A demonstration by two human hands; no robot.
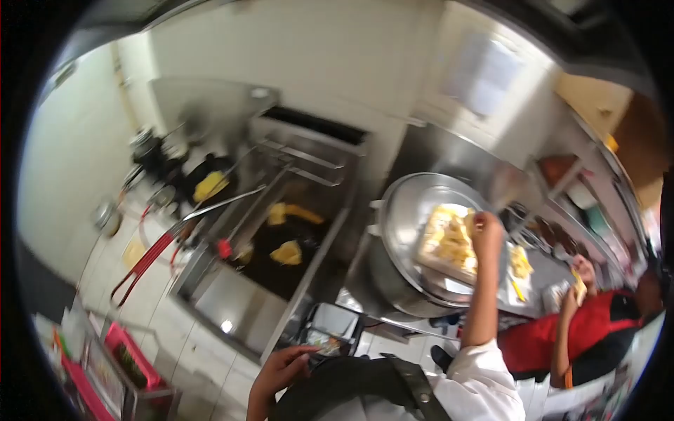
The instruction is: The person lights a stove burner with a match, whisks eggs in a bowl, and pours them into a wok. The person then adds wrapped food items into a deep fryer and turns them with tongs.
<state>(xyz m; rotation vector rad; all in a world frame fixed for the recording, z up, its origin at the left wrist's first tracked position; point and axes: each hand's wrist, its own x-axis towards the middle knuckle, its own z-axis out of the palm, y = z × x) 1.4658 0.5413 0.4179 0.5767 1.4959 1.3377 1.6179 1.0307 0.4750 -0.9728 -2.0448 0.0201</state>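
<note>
My right hand (484, 233) is closed at the right edge of a tray of yellow food pieces (448, 238); what its fingers hold is hidden. The tray rests on the lid of a large metal pot (407, 210). My left hand (286, 365) hangs low at the front, fingers apart and nothing in them, near a dark container (333, 321). Left of the pot, a fryer (232, 309) holds dark oil with several yellow pieces (286, 252) in it.
Red-handled tongs (151, 261) lie across the fryer's left edge. Behind them is a dark pan (203, 172) with yellow food. A co-worker in a red apron (562, 330) handles a yellow piece at the right. A pink tray (132, 354) stands lower left.
</note>
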